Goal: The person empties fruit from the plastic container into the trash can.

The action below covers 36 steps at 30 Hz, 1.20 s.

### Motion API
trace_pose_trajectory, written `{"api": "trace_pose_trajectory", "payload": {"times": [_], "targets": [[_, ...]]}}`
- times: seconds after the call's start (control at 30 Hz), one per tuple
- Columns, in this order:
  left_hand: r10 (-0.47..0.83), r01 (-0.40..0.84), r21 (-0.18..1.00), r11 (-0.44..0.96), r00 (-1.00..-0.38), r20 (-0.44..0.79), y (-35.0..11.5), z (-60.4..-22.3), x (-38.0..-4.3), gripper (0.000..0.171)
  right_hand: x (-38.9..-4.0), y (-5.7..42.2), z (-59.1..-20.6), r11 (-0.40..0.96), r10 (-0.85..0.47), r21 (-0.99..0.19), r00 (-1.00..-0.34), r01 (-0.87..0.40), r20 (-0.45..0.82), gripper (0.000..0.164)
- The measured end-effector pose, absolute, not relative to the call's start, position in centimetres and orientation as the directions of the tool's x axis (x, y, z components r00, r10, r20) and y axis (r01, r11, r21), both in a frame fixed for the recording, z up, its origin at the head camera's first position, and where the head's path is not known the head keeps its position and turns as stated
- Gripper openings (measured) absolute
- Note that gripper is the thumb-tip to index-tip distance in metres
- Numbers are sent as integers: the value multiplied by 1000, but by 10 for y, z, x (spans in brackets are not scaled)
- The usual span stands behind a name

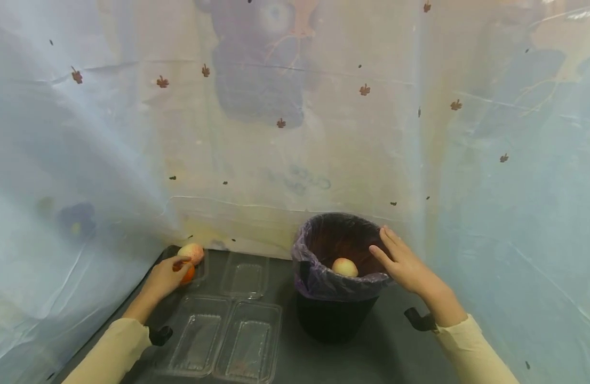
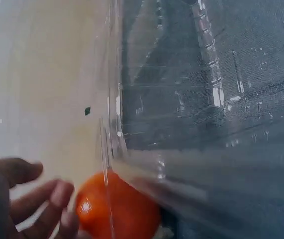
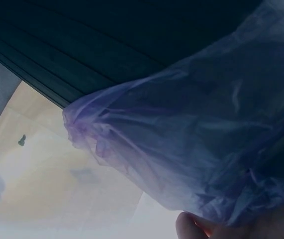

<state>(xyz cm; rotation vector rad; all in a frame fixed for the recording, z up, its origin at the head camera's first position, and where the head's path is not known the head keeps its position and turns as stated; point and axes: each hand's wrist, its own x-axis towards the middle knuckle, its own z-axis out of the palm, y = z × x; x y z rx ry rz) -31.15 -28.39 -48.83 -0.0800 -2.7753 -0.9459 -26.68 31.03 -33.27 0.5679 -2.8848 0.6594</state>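
At the far left, my left hand (image 1: 167, 276) reaches to an orange (image 1: 187, 273) in a clear plastic tray. In the left wrist view its fingers (image 2: 57, 199) are bent loosely beside the orange, not wrapped round it. A pale yellow and red peach (image 1: 193, 252) sits just behind the orange. My right hand (image 1: 407, 264) is at the right rim of a black bin (image 1: 331, 320), fingers straight and holding nothing. A second peach (image 1: 345, 267) shows inside the bin's mouth; what supports it is hidden. A purple bag (image 3: 181, 149) lines the bin.
Two clear trays (image 1: 199, 336) lie side by side in front on the dark table (image 1: 285, 282). Another clear tray (image 1: 245, 274) is behind them, left of the bin. Printed plastic sheeting (image 1: 285, 176) stands close at the back and both sides.
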Motion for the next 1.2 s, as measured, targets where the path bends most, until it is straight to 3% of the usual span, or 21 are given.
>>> {"api": "trace_pose_trajectory", "payload": {"times": [0.23,0.63,0.77,0.97,1.2], "targets": [[-42,162,595,787,-948,315,-311,-495,-313,39,-267,312,-335,837,-326,-393,-924,-381,202,82],[-98,124,575,808,-935,340,-340,-514,-314,54,-267,311,-333,840,-323,-390,-925,-378,203,82],[-111,63,626,777,-966,235,-346,-522,-316,61,-266,311,-333,842,-321,-389,-927,-374,195,82],[-132,-54,782,621,-991,37,-349,-527,-320,73,-266,311,-334,839,-322,-394,-926,-376,197,82],[-126,-102,873,476,-991,-47,-347,-531,-322,72,-266,312,-335,837,-322,-398,-926,-376,198,81]]}}
